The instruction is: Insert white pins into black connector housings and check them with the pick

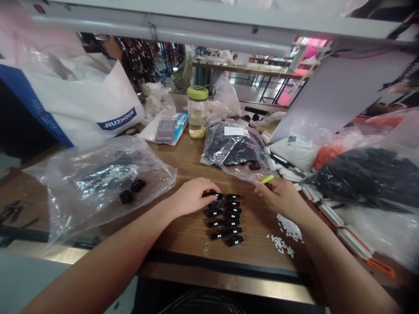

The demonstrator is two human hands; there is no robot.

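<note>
My left hand (195,197) is closed at the far end of the left row of small black plastic connectors (215,223), with thumb and fingertips on a black connector (216,196). A second row of black connectors (232,216) lies just to the right; many show pairs of white dots. In my right hand (278,192), a thin yellow-green stick (267,179) is pinched, its near part hidden by the fingers. Small white pieces (288,227) lie in two loose heaps below my right wrist.
A clear bag with black parts (234,144) lies beyond the rows, another bag (108,174) at left. A green-lidded bottle (197,113), a white-and-blue bag (88,91) and a booklet (180,126) stand behind. White-and-orange strips (355,242) and filled bags (373,174) crowd the right.
</note>
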